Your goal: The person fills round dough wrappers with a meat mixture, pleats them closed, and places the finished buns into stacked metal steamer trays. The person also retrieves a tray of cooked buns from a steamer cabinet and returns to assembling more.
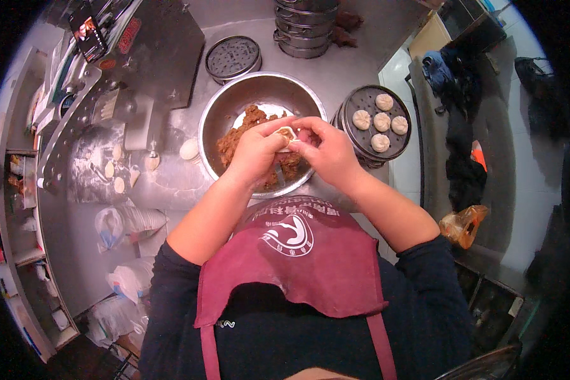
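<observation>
Above a wide steel bowl, a partly gathered dough wrapper with brown filling is held between my two hands. My left hand cups it from the left, thumb over the filling. The fingertips of my right hand pinch its right edge. Brown minced filling lies in the bowl, with part of a utensil showing under my hands. To the right, several pleated buns sit apart on a round perforated steamer tray.
Stacked metal steamers and a round perforated steamer tray stand behind the bowl. Left of it are a stack of round wrappers, loose dough pieces and a dough-making machine. A phone is at upper left.
</observation>
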Tool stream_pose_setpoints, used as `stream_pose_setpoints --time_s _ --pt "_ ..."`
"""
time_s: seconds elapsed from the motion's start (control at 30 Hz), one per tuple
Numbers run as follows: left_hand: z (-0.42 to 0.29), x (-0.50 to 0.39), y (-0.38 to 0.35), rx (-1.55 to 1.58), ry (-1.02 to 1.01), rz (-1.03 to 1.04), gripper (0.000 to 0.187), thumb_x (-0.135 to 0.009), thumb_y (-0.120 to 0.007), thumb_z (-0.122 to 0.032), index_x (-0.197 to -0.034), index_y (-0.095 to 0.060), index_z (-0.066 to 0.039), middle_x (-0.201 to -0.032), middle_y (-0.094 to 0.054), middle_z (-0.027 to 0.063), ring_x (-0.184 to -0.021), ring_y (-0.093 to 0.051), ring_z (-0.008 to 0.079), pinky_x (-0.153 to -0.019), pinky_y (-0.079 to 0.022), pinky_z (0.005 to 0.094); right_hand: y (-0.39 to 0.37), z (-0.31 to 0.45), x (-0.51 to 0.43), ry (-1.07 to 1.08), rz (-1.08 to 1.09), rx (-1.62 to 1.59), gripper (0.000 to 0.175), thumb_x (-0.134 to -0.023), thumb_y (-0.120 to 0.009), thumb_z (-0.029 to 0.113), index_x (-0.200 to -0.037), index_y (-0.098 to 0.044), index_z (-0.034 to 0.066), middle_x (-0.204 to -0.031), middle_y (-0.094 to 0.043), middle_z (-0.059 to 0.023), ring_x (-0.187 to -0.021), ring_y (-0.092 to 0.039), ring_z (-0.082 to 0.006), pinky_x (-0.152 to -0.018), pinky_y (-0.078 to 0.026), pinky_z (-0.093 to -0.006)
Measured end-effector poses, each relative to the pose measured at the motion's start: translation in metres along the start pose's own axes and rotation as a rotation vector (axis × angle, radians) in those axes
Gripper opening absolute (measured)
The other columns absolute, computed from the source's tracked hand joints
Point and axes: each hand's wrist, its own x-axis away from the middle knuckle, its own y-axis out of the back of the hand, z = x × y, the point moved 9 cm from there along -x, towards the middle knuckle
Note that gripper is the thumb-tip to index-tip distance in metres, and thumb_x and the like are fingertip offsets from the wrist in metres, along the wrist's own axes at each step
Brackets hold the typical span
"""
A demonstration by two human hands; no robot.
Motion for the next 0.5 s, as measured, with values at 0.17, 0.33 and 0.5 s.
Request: stream_pose_setpoints --time_s 0.17,0.33,0.5 --pt "0.0 -0.001 0.004 0.0 0.107 0.052 0.047 -0.088 -0.052 -0.014 -0.129 -0.05 0.01 -0.113 -0.06 0.0128 -0.1 -0.06 0.0193 -0.087 -0.052 0.0345 0.004 0.034 -0.003 0.362 -0.041 0.223 0.022 -0.079 -0.072 0.012 -0.096 -0.064 0.0018 -0.085 -0.064 -0.0133 -0.074 -0.063 -0.0236 -0.067 -0.05 -0.0322" --pt "-0.007 -0.003 0.003 -0.026 0.102 0.085 0.046 -0.091 -0.045 -0.014 -0.131 -0.047 0.009 -0.119 -0.058 0.0173 -0.105 -0.06 0.0226 -0.089 -0.053 0.0366 0.0 0.004 -0.011 -0.008 0.066 -0.021 0.021 -0.079 -0.074 0.013 -0.095 -0.065 0.0021 -0.079 -0.065 -0.0076 -0.074 -0.061 -0.0158 -0.068 -0.049 -0.0294" --pt "-0.006 0.0 0.007 0.09 -0.049 -0.074 0.044 -0.097 -0.046 -0.022 -0.133 -0.044 0.003 -0.114 -0.058 0.0124 -0.1 -0.061 0.0184 -0.079 -0.057 0.0318 -0.001 -0.008 -0.014 -0.155 0.001 -0.249 0.017 -0.081 -0.074 0.012 -0.09 -0.064 0.001 -0.079 -0.064 -0.0028 -0.074 -0.058 -0.0089 -0.068 -0.049 -0.026"
